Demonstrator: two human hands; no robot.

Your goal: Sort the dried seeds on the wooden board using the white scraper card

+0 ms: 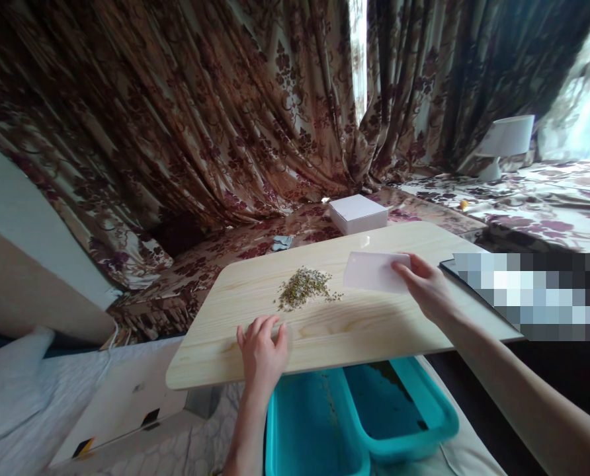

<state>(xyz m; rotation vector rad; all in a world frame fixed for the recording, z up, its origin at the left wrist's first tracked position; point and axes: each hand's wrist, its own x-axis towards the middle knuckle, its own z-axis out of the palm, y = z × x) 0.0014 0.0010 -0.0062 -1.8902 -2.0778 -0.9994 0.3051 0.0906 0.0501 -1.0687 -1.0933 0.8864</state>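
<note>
My right hand grips the right end of a thin, pale, translucent flat sheet between thumb and fingers, above the right half of the wooden tabletop. Left of the sheet lies a loose heap of small greenish-brown and white bits, like seeds or grains, with some scattered around its edges. My left hand rests near the front edge of the tabletop, just below the heap, fingers bent and slightly apart. I see nothing held in it.
Below the front edge sit two turquoise tubs, the right one with dark bits inside. A white box stands behind the tabletop. A dark-edged, blurred-out flat thing lies at right. A lamp and patterned curtains are farther back.
</note>
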